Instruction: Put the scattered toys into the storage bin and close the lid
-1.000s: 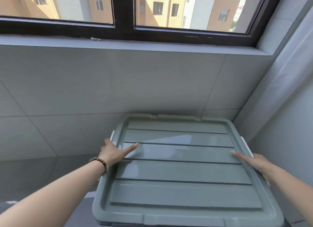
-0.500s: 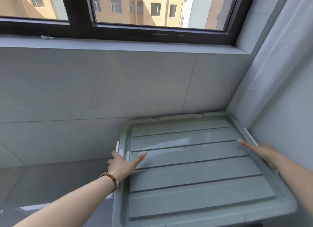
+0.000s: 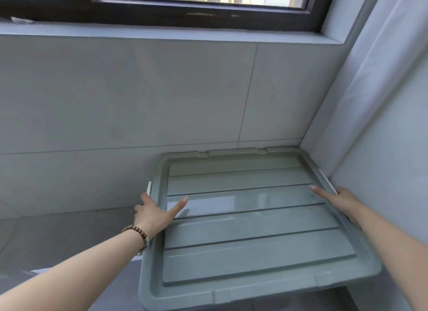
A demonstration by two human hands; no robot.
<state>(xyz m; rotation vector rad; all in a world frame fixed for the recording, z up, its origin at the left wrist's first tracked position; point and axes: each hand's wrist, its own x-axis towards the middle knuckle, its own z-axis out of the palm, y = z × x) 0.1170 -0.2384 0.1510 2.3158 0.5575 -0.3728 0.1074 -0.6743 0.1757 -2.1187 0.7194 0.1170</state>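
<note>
A grey-green ribbed lid (image 3: 250, 220) lies flat on the storage bin in the corner of the room and hides the bin's inside, so no toys are visible. My left hand (image 3: 155, 212) grips the lid's left edge: the thumb lies on top and the fingers curl over the rim beside a white latch (image 3: 149, 188). My right hand (image 3: 339, 200) grips the right edge the same way, thumb stretched over the lid, near the right white latch (image 3: 327, 181). A bead bracelet (image 3: 139, 235) sits on my left wrist.
A grey tiled wall (image 3: 139, 106) rises right behind the bin under a dark-framed window (image 3: 185, 11). A pale curtain (image 3: 379, 102) hangs close against the bin's right side. Grey floor (image 3: 58, 236) spreads to the left.
The view has swung left and down, so the bin now sits further right in the frame. Both hands stay on the lid's side edges in the same hold.
</note>
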